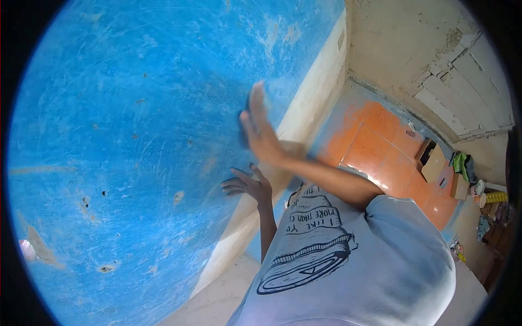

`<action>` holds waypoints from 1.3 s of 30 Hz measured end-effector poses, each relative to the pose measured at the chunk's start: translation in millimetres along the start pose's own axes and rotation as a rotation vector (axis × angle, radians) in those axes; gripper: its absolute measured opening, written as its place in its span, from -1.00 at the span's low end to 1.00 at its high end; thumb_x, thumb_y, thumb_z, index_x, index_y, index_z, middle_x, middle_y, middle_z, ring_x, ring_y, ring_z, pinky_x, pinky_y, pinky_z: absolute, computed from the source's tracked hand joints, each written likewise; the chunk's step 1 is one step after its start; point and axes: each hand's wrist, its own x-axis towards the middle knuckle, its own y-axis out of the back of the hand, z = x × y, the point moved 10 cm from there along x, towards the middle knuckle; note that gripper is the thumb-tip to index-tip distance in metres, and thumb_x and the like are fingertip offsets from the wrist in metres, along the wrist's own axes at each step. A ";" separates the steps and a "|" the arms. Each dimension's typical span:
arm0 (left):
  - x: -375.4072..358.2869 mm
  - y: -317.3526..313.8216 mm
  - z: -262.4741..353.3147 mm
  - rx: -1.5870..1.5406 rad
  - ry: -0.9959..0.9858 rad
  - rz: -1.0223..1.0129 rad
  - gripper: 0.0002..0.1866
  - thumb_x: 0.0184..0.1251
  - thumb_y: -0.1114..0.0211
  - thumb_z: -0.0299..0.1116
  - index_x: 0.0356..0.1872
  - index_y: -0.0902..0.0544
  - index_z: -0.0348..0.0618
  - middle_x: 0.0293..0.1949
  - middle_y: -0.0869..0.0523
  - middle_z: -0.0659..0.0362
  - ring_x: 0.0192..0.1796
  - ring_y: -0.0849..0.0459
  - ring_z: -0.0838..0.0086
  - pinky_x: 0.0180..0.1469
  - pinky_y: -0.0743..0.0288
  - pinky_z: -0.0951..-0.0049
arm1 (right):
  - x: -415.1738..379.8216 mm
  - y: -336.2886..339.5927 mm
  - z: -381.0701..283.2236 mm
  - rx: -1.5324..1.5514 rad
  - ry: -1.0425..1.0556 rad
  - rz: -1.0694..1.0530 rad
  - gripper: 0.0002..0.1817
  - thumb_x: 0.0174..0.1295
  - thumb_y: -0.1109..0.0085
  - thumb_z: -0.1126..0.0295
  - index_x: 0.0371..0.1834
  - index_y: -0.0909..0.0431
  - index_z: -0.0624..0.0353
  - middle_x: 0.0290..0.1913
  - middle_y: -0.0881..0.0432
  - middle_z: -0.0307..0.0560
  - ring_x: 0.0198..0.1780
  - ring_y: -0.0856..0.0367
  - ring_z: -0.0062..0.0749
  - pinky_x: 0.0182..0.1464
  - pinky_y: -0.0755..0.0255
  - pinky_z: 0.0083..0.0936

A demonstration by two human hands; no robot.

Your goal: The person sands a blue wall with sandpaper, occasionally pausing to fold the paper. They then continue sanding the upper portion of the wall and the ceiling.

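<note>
My right hand point(263, 136) is stretched towards the blue wall point(130, 130), its fingers extended and a little blurred, with a dark shadow beside them. Below it, my left hand point(253, 186) has its fingers spread, the fingertips overlapping the wall's blue paint near its pale lower band point(312, 76). Neither hand holds anything. The blue paint is scuffed and scratched, with small holes and chipped spots. Between the arms shows my light printed T-shirt point(348, 255).
An orange tiled floor point(375, 144) lies to the right. Against the far plaster wall point(402, 38) stand an open cardboard box point(433, 163) and a green and dark cloth point(464, 165). More clutter is at the right edge. A pinkish round thing point(27, 250) shows at the far left.
</note>
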 end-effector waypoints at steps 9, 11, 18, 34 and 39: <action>19.6 98.4 -13.3 -0.044 0.017 0.146 -0.13 0.57 -0.08 0.02 0.65 0.14 -0.15 0.50 0.59 -0.52 0.53 0.74 -0.38 0.32 0.73 -0.58 | 6.5 -10.9 -11.9 -0.112 0.038 0.079 -0.15 0.63 0.38 -0.03 0.62 0.54 0.33 0.65 0.58 0.35 0.66 0.60 0.22 0.63 0.49 0.03; 15.0 95.0 -20.8 -0.045 0.003 0.118 -0.14 0.57 -0.07 0.03 0.65 0.12 -0.14 0.51 0.58 -0.52 0.53 0.74 -0.38 0.31 0.72 -0.60 | 9.5 -8.4 -18.8 -0.095 0.014 0.106 -0.13 0.63 0.40 -0.05 0.61 0.56 0.35 0.64 0.60 0.36 0.66 0.61 0.21 0.63 0.52 0.00; 11.2 67.1 -38.1 -0.008 0.018 -0.074 -0.22 0.61 0.07 0.10 0.65 0.05 -0.08 0.40 0.45 -0.78 0.46 0.63 -0.67 0.22 0.67 -0.72 | 10.5 -13.0 -17.5 -0.064 -0.016 0.079 -0.06 0.60 0.39 -0.16 0.60 0.65 0.28 0.66 0.69 0.14 0.67 0.68 -0.10 0.64 0.61 -0.27; -36.4 47.7 -0.5 -1.329 0.285 -0.547 -0.37 0.47 -0.32 -0.32 0.43 -0.26 -0.31 0.15 -0.63 -0.03 0.18 -0.61 0.36 0.19 -0.49 0.37 | -176.5 -14.1 66.0 0.049 -0.616 -0.644 -0.65 0.34 -0.37 0.26 0.05 -0.67 0.27 0.02 -0.72 -0.11 -0.05 -0.64 -0.52 0.00 -0.51 -0.51; -40.6 51.3 -26.0 -1.420 0.535 -0.255 -0.57 0.40 -0.42 -0.42 0.10 -0.34 -0.22 -0.09 -0.66 0.09 -0.05 -0.63 0.54 -0.04 -0.52 0.55 | -184.8 -10.4 77.0 0.400 -0.706 -0.493 -0.54 0.30 -0.40 0.37 0.23 -0.54 0.26 0.09 -0.68 -0.08 0.11 -0.62 -0.45 0.20 -0.46 -0.47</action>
